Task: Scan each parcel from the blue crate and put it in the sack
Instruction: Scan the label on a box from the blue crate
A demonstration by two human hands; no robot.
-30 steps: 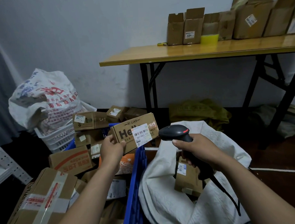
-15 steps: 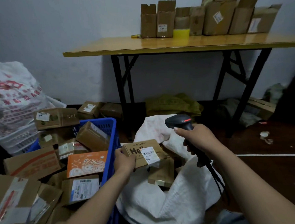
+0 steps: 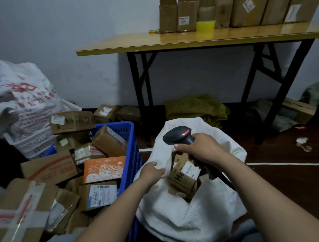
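Observation:
The blue crate stands at the left, heaped with several cardboard parcels, an orange one on top near its right wall. Right of it the white sack gapes open. Inside lies the brown "Hello" box with its white label up, on other boxes. My left hand grips the sack's left rim. My right hand holds the black barcode scanner over the sack's mouth, its red light lit.
A wooden folding table with black legs stands behind the sack, lined with open cardboard boxes. A printed white bag rests on a white basket at left. Loose boxes and green cloth lie by the wall.
My left hand carried the "Hello" box from in front of the scanner down into the sack, let it go and took hold of the sack's rim. The scanner stayed over the sack.

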